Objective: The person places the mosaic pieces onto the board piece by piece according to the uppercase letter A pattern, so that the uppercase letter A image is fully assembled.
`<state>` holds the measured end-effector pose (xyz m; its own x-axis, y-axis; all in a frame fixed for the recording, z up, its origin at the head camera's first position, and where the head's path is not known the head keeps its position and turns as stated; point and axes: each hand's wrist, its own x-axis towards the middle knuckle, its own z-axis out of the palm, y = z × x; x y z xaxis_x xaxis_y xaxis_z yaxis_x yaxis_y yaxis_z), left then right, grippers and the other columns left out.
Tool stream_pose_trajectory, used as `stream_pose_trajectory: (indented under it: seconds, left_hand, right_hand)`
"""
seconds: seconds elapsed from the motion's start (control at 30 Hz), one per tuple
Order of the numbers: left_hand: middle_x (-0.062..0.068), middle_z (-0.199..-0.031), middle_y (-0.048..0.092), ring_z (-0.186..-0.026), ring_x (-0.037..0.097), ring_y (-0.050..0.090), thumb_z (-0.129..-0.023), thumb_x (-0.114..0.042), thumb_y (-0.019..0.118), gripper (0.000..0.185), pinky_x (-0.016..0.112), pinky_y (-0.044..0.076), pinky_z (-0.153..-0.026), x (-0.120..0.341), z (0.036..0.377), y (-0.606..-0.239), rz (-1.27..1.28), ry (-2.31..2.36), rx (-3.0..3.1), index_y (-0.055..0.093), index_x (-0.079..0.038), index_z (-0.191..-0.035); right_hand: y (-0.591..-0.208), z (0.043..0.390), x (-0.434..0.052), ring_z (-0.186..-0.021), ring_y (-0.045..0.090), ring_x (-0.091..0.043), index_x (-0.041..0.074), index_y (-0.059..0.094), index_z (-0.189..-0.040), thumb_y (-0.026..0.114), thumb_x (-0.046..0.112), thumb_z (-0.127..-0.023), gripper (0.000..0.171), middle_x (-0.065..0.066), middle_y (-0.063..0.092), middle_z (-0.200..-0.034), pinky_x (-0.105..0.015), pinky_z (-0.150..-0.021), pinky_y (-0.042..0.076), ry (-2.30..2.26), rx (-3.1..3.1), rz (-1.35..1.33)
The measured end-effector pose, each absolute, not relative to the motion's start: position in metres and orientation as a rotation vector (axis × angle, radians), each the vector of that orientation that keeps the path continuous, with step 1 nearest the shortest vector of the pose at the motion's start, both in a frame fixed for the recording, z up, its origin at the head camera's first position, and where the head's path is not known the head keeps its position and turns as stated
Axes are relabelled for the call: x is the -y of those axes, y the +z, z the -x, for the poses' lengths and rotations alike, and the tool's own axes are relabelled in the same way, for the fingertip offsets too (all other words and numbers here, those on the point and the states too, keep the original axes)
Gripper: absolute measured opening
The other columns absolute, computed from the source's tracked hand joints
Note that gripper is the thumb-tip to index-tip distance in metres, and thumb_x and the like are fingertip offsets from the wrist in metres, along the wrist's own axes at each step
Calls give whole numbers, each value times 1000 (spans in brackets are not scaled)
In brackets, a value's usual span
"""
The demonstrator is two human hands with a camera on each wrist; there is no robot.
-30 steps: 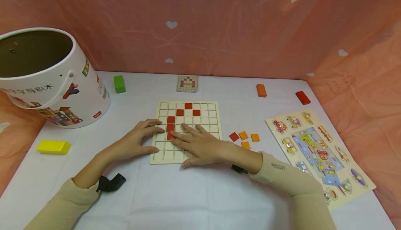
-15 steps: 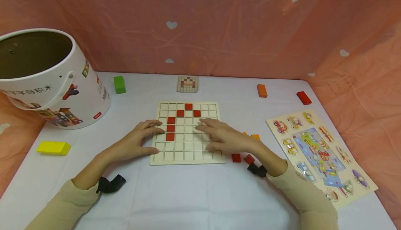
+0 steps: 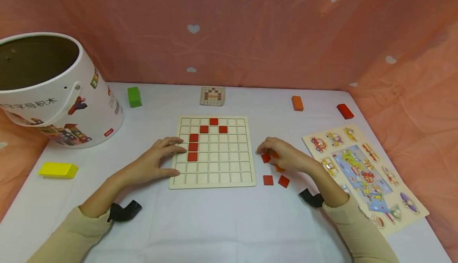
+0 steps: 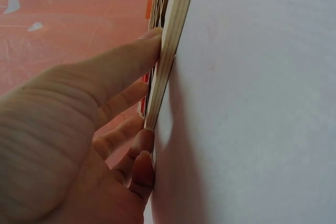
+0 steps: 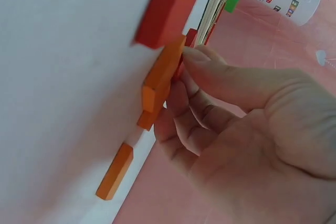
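A pale wooden grid board [image 3: 223,167] lies mid-table, with several red tiles [image 3: 193,147] set in its squares. My left hand [image 3: 159,159] rests at the board's left edge, fingers and thumb extended and spread along it; the left wrist view shows the thumb against the board's side [image 4: 168,51]. To the right of the board, my right hand [image 3: 286,155] reaches down to the loose tiles. Its fingertips and thumb close around a red tile [image 3: 266,158]. Orange tiles [image 5: 157,72] lie beside that hand, partly hidden by it from above. Two other red tiles [image 3: 268,180] lie nearer me.
A small pattern card [image 3: 212,96] lies behind the board. A white bucket [image 3: 86,115] stands at left, with a green block [image 3: 134,97] and a yellow block [image 3: 58,170] near it. Orange [image 3: 297,103] and red [image 3: 345,111] blocks and a knobbed puzzle [image 3: 332,187] occupy the right side.
My right hand has lifted off the board and moved right to the loose tiles, uncovering the grid. The left hand stays at the board's edge.
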<state>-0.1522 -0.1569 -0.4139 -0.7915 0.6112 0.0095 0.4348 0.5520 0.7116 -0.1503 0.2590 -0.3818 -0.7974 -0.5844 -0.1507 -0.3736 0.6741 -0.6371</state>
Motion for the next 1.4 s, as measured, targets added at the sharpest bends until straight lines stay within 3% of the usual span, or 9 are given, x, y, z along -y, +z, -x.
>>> stream_pose_trajectory:
  seconds: [0.3, 0.67, 0.9, 1.2, 1.4]
  left_hand:
    - [12, -150, 40, -139, 37, 30, -83, -28, 83, 55, 62, 29, -108, 156, 152, -415, -894, 1076, -2556, 62, -11, -130]
    - [12, -151, 39, -140, 38, 28, -83, -29, 82, 55, 62, 28, -108, 157, 152, -413, -874, 1071, -2548, 62, -11, -131]
    - [12, -150, 39, -140, 38, 28, -83, -30, 82, 54, 63, 27, -108, 157, 152, -414, -874, 1084, -2544, 62, -11, -130]
    - [10, -151, 38, -140, 36, 28, -82, -28, 83, 56, 62, 28, -109, 156, 152, -415, -866, 1075, -2548, 62, -11, -131]
    - [11, -151, 39, -140, 37, 29, -82, -29, 83, 55, 63, 28, -108, 156, 152, -416, -876, 1075, -2551, 62, -11, -130]
  right_hand:
    - [-377, 154, -255, -92, 60, -21, 3, 69, -103, 64, -14, -88, 23, -2, 67, -98, -37, -85, 53, -816, -2590, 734]
    - [-363, 200, -211, -91, 58, -25, -5, 68, -106, 53, -18, -84, 29, -10, 68, -99, -36, -84, 50, -995, -2515, 812]
    - [-368, 221, -183, -86, 53, -23, -2, 70, -103, 55, -18, -84, 29, -10, 65, -95, -31, -76, 46, -948, -2495, 812]
    - [-370, 217, -174, -85, 54, -23, 0, 71, -99, 63, -14, -83, 23, -8, 63, -89, -31, -77, 47, -818, -2623, 815]
    - [-367, 212, -175, -86, 57, -23, -2, 74, -110, 66, -9, -86, 27, -10, 65, -95, -33, -77, 49, -708, -2679, 861]
